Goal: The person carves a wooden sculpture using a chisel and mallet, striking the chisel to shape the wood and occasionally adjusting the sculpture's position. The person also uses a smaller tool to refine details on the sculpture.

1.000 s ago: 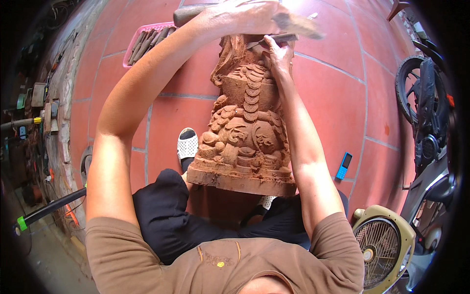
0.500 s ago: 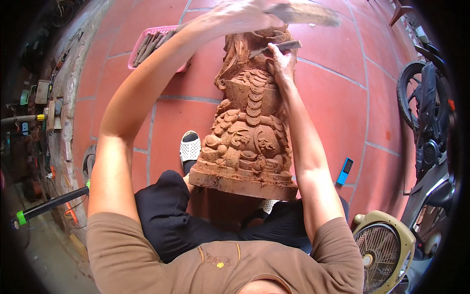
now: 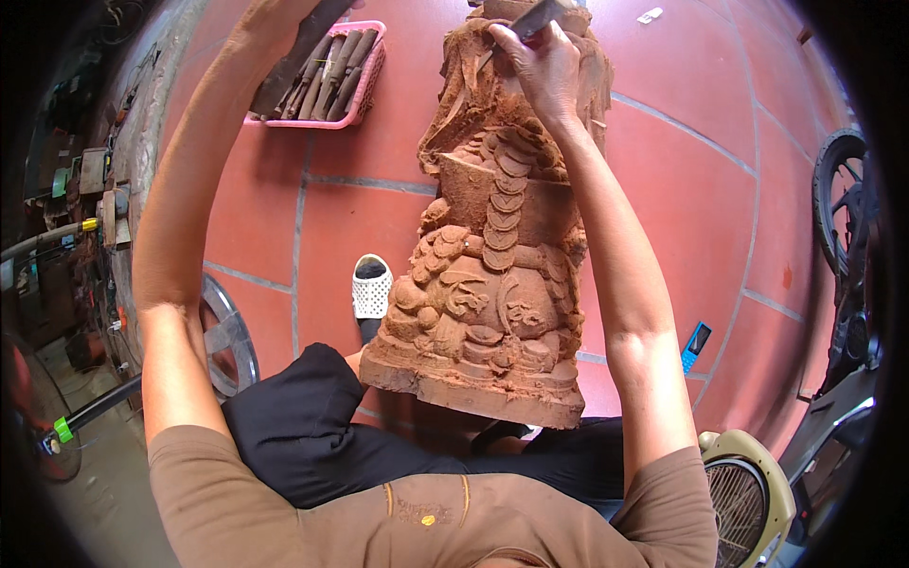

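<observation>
A reddish-brown carved wooden statue (image 3: 540,312) lies lengthwise between my legs, with coin-like discs and rounded figures in relief and wood dust over it. My right hand (image 3: 547,76) is closed around a chisel (image 3: 536,19) above the statue's far part, the tool slanting across the carved folds. At the upper left, my left hand (image 3: 284,17), partly cut off by the picture's top edge, grips a dark wooden mallet (image 3: 301,59). The mallet is raised away from the statue and overlaps the basket in view.
A pink plastic basket (image 3: 377,71) of several wooden-handled tools stands on the red tiles (image 3: 672,227) at far left. A blue phone (image 3: 696,346) lies to the right. A fan (image 3: 781,502) and a motorbike (image 3: 838,312) stand at the right edge, a wheel (image 3: 227,331) at left.
My left hand has swung the mallet from above the statue's far end out to the upper left. My right hand, still holding the chisel, has shifted slightly up in view.
</observation>
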Demonstrator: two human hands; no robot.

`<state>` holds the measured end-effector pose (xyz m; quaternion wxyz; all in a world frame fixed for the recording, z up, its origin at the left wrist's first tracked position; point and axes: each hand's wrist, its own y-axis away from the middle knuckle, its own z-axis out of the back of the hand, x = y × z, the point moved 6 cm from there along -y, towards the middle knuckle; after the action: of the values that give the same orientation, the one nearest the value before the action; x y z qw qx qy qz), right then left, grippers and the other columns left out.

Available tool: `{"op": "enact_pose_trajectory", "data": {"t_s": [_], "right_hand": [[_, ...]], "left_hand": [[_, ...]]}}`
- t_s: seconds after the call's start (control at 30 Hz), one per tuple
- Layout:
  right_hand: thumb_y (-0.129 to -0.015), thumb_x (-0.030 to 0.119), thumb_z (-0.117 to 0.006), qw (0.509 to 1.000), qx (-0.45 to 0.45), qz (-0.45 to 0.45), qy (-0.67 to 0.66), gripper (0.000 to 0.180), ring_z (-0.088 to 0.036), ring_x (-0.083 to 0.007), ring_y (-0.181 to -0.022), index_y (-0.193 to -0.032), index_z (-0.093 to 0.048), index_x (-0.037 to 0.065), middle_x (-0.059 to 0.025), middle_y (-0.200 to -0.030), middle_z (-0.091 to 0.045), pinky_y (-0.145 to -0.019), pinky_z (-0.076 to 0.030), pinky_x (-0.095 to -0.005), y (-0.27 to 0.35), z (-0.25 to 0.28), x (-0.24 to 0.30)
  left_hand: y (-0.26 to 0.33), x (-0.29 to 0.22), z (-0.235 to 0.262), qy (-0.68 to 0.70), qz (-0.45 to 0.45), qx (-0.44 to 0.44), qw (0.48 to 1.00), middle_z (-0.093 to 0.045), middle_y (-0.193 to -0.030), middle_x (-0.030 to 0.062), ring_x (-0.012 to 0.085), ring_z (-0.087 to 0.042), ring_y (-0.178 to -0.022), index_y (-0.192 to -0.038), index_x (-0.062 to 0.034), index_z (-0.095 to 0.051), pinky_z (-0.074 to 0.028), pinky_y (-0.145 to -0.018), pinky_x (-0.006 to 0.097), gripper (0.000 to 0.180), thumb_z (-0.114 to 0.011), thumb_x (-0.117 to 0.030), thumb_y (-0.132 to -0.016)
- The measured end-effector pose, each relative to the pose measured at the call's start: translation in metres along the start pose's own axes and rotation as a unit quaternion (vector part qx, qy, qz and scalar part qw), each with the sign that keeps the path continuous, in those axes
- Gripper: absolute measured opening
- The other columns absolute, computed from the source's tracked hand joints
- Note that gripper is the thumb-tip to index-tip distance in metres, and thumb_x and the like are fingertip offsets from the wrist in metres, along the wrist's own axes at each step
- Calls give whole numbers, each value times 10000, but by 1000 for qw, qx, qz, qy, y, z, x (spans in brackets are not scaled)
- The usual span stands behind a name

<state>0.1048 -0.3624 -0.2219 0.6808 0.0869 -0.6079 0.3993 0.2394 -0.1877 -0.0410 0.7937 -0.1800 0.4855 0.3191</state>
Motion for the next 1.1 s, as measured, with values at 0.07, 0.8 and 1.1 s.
{"op": "enact_pose_trajectory", "data": {"t_s": [0.07,0.8,1.1], "right_hand": [[-899,264,-720,997,70,-31,15,296,-669,-156,-863,-1104,-634,69,-82,-985,-707,-727,-529,-279,-1,-16,26],[-787,383,-791,937,226,122,235,394,-634,-214,-743,-926,-597,69,-74,-791,-633,-708,-511,-373,-30,-54,50],[-792,370,-798,935,253,4,249,423,-643,-153,-734,-1116,-657,138,-47,-839,-694,-689,-531,-342,-27,-56,54]], "left_hand": [[-3,4,12,-16,1,-8,1000,-670,-986,34,45,-572,-711,-1364,-28,-535,-469,-559,212,558,-703,-199,-860],[63,76,19,150,-29,-41,987,-647,-982,15,42,-555,-787,-1488,-67,-396,-469,-658,203,609,-634,-79,-928],[70,114,7,117,-97,-39,988,-607,-953,-13,41,-503,-721,-1509,-106,-370,-454,-631,211,653,-640,-87,-915]]}}
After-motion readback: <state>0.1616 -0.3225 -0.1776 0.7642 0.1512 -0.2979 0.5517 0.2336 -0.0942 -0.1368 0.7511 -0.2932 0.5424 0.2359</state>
